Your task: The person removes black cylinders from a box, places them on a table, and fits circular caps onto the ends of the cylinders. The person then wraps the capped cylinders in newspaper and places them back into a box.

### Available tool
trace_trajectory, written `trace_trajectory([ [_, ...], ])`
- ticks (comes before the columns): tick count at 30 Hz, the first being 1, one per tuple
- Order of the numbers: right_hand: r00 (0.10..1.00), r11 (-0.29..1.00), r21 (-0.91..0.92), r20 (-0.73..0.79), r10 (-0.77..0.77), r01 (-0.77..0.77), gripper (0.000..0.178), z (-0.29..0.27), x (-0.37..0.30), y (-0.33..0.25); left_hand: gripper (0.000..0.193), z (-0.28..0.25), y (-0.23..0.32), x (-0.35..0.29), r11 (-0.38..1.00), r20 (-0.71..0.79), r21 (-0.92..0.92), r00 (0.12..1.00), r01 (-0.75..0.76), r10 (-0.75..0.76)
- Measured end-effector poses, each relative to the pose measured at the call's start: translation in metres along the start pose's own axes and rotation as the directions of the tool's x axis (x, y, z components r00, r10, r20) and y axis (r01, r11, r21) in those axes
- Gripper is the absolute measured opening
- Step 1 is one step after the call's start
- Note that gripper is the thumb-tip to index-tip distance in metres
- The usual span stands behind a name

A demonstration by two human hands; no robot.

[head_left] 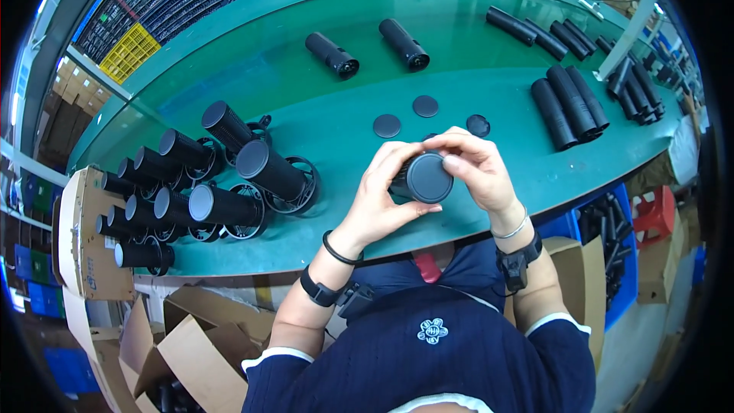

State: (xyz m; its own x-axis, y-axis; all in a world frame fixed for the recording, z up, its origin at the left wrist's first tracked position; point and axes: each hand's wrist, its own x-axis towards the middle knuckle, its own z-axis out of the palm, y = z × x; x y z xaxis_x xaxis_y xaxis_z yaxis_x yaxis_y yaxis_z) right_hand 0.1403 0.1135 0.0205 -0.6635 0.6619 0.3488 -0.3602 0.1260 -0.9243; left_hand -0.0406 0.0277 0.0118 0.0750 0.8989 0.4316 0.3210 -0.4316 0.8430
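Observation:
Above the table's near edge, a black ribbed cylinder (409,176) is tilted so that its round end cap (430,177) faces up at me. My left hand (386,187) wraps round its left side, with the thumb below the cap. From the right, my right hand (482,168) curls over the top, its thumb against the cap's rim. Just beyond my hands lie loose black discs: one on the left (387,125), one in the middle (425,105) and one on the right (478,125), which shows a different face. Part of another dark piece is hidden behind my fingers.
Several black cylinders with ring-shaped bases (271,172) crowd the left of the green table (336,229). Two black tubes (404,44) lie at the back, and more tubes (569,107) at the right. Cardboard boxes (202,363) and a blue bin (623,260) stand below the table.

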Motion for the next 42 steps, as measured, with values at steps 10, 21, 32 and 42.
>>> trace_trajectory([
  [10, 0.989, 0.98, 0.135, 0.06, 0.138, -0.145, 0.039, 0.009, -0.012, 0.0, 0.061, 0.017, 0.0, -0.021, 0.928, -0.071, -0.363, 0.991, 0.078, -0.111],
  [21, 0.996, 0.986, -0.141, -0.036, 0.087, -0.091, 0.034, 0.001, -0.001, 0.001, 0.044, -0.012, -0.023, -0.001, 0.577, -0.098, -0.817, 0.988, -0.011, -0.12],
  [32, 0.997, 0.877, -0.48, 0.068, 0.047, -0.009, 0.074, 0.018, 0.079, -0.005, 0.043, -0.032, -0.061, 0.024, -0.012, -0.105, -0.99, 0.784, -0.142, -0.612],
  [42, 0.989, 0.533, -0.84, 0.142, 0.036, 0.101, 0.078, 0.075, 0.295, 0.169, 0.019, 0.013, -0.139, 0.01, 0.927, -0.107, -0.172, 0.93, 0.332, -0.353],
])
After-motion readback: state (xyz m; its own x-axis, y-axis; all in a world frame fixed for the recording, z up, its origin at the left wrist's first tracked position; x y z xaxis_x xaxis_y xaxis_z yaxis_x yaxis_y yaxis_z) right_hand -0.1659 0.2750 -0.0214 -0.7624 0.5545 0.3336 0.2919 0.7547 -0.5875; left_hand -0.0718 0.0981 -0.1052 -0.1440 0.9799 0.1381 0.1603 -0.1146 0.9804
